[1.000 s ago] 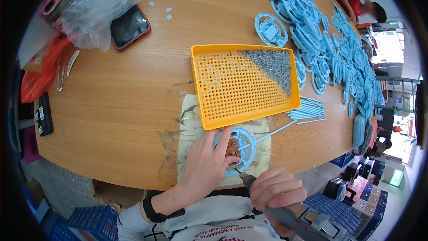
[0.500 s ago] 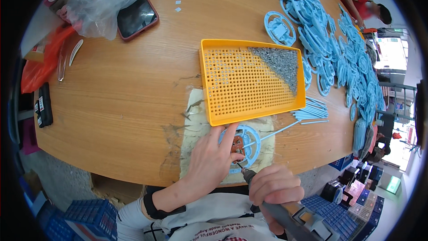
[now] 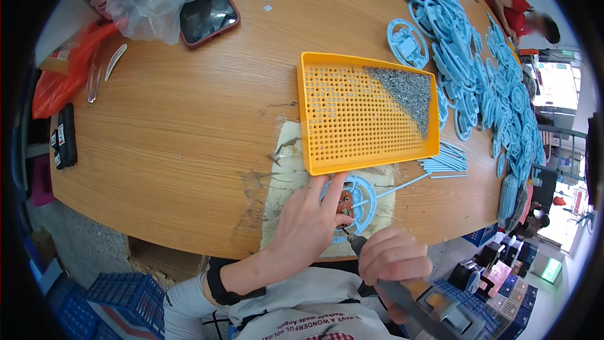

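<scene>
A round light-blue plastic frame lies on a pale cloth near the table's front edge. A small brown circuit board sits inside it, and a thin blue stick extends from it to the right. My left hand holds the frame down, thumb at the board and fingers stretched along its left side, close to the tray. My right hand is wrapped round a power screwdriver. Its bit points at the board's lower edge by my left thumb; whether it touches a screw is too small to tell.
A yellow perforated tray with many small screws stands just beyond the frame. More blue sticks lie to its right. Blue plastic frames are heaped along the right. A phone and plastic bag lie far left. Another person sits far right.
The whole view has shifted, so the table things appear slightly to the right. Both hands keep their hold, with the screwdriver still at the board.
</scene>
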A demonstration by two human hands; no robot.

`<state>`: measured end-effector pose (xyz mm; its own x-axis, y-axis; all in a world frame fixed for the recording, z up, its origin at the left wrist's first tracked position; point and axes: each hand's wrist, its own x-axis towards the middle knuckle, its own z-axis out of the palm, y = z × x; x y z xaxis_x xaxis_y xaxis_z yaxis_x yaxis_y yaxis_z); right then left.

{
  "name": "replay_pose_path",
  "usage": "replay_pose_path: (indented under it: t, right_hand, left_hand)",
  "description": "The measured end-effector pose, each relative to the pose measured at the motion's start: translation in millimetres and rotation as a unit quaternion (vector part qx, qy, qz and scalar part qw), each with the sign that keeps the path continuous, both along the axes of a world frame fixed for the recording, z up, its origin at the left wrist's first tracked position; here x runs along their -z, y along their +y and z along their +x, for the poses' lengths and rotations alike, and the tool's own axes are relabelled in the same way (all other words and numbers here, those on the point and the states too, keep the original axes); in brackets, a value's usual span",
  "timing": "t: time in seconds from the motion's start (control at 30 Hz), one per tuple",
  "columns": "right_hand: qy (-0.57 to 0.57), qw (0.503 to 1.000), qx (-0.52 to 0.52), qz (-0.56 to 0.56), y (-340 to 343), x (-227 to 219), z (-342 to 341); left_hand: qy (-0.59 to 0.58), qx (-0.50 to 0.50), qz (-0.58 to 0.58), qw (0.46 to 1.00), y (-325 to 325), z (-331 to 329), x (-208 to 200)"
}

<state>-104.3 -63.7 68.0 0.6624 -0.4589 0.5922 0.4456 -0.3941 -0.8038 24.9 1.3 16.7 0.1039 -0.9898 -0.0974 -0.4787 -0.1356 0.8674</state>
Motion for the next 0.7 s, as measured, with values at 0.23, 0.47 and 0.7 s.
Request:
replay_pose_path:
  t: [0.23,0.47,0.7]
  right_hand:
    - [-0.079,0.983,-0.087,0.139,-24.0,-23.8,2.0]
    - [-0.028,0.981,0.169,0.094,-86.1,-33.5,34.6]
    - [0.019,0.980,0.192,0.044,-133.6,-2.8,74.9]
  left_hand:
    - [0.023,0.006,0.006,1.000,-1.1,2.4,1.7]
    - [0.036,0.024,0.029,0.999,-4.2,5.2,-2.1]
    - [0.025,0.024,0.024,0.999,-2.7,6.5,-1.2]
